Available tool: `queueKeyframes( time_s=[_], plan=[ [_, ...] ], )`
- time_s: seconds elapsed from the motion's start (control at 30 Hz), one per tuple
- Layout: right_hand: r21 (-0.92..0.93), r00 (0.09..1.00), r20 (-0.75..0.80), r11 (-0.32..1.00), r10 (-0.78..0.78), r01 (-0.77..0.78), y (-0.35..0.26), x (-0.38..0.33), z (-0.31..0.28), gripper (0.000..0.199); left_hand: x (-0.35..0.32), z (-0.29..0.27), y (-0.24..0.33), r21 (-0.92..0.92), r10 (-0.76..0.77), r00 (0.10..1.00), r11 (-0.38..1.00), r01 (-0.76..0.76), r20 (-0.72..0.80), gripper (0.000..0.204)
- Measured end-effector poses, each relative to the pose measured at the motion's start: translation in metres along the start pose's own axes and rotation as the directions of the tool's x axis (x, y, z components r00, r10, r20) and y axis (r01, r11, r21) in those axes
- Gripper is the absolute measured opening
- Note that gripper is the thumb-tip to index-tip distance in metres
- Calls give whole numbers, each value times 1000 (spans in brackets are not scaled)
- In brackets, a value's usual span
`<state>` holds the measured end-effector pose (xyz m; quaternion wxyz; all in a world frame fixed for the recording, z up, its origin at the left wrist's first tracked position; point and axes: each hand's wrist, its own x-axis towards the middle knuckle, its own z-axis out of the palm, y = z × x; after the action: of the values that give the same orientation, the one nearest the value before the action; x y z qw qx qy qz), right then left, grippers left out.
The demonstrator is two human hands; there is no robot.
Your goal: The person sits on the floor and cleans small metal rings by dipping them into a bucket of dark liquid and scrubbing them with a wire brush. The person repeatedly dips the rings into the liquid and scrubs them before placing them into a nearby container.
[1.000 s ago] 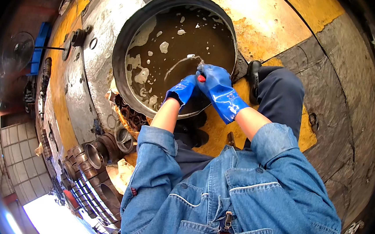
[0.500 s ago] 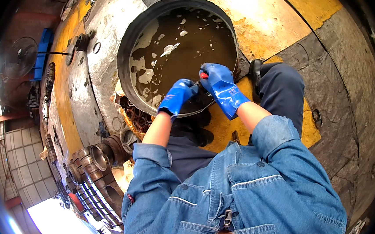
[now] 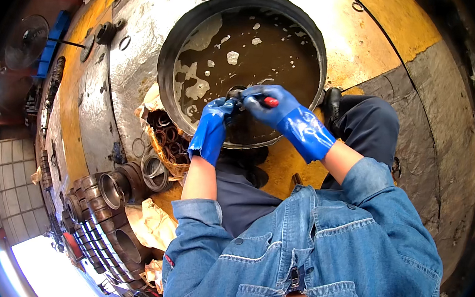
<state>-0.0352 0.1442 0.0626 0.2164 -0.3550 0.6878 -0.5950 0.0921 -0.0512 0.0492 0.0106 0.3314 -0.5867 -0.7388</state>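
A large round black tub (image 3: 167, 67) of murky brown liquid with pale foam patches stands before me. Over its near side, both my hands wear blue rubber gloves. My left hand (image 3: 212, 125) is closed on a small dark metal ring (image 3: 236, 90), largely covered by the fingers. Beside it, my right hand (image 3: 277, 108) grips a tool with a red handle (image 3: 270, 102). Its working end meets the ring and is hidden, so I cannot tell its kind.
Left of the tub, an open paper sack (image 3: 151, 101) holds many rusty rings (image 3: 162, 136). Cylindrical metal parts (image 3: 112, 190) stand in rows at lower left, near crumpled brown paper (image 3: 152, 225). A loose ring (image 3: 125, 42) lies on the metal floor sheet. My bent knee (image 3: 376, 117) is right of the tub.
The view has shifted, and the tub sits further right in it. Both hands have come closer together; the dark ring now shows between them, and my right hand has turned with the red-handled tool.
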Motion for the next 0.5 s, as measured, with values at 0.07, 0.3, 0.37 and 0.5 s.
queueKeyframes(
  time_s=[0.07, 0.3, 0.37, 0.5],
  plan=[
    [-260, 993, 87, 961, -74, 95, -20, 5, 16, 28, 3, -6, -11, -91, 80, 996, 993, -77, 31, 23],
    [-220, 920, -169, 897, 352, -384, 15, 40, 21, 32, 35, -10, -27, 257, 42, 994, 966, -13, -106, 13],
    [-215, 872, -166, 846, 461, -489, 29, 45, 6, 33, 32, -11, -21, 336, 44, 989, 942, 7, -145, 19],
    [-63, 882, -182, 890, 434, -451, 14, 28, -5, 34, 17, -17, -15, 98, 112, 977, 991, -95, -183, 27]
  ],
)
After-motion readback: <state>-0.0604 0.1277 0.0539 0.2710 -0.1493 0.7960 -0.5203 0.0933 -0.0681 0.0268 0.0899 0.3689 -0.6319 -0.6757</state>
